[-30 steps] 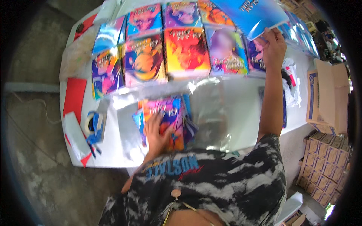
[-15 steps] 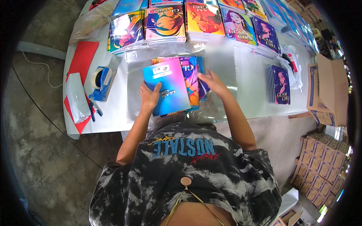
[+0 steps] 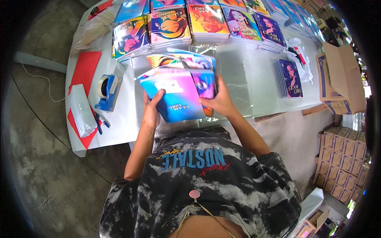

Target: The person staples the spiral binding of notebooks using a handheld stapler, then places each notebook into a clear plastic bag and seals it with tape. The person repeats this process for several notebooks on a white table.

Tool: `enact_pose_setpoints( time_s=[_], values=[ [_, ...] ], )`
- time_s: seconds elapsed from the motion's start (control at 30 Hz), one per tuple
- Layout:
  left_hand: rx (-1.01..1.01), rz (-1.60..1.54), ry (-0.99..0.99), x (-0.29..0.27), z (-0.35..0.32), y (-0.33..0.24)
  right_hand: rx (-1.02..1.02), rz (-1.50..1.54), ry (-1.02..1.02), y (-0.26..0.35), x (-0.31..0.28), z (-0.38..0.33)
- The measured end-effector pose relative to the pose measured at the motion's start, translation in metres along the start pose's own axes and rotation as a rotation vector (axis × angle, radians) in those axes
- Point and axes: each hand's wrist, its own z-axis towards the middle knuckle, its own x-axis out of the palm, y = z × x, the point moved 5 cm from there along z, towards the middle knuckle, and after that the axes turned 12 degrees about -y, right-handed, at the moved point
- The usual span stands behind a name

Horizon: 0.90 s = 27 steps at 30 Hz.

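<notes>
Item: stack of glossy colourful notebooks (image 3: 180, 89), my left hand (image 3: 152, 109) and right hand (image 3: 219, 101) gripping its sides. I am keeping fingers (image 3: 158, 95) clamped, squaring edges evenly above the white desk (image 3: 262, 85).

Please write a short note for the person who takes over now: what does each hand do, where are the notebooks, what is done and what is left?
Left hand: grips the left edge of the bundle of notebooks.
Right hand: grips its right edge.
The bundle is held up over a clear plastic sheet on the white table.
Done: several notebooks gathered into one bundle.
Left: the bundle is not wrapped yet. The rows of notebook stacks at the far edge, the small stack at right and the blue tape dispenser at left lie untouched.
</notes>
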Motion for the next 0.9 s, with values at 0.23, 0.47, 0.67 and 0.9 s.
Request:
enact_pose_setpoints(
  time_s=[0.23,0.47,0.67,0.9],
  values=[
    [0.396,0.234,0.379,0.007,-0.018,-0.030,-0.226,0.200,0.133,0.021,-0.016,-0.023],
    [0.477,0.221,0.352,0.031,-0.028,-0.018,-0.215,0.304,-0.045,0.023,-0.014,-0.016],
    [0.227,0.090,0.351,-0.008,0.004,0.037,0.134,0.301,0.074,-0.071,-0.015,-0.034],
    [0.308,0.205,0.310,-0.010,0.008,0.051,0.142,0.397,-0.017,-0.061,-0.007,-0.028]
  ],
)
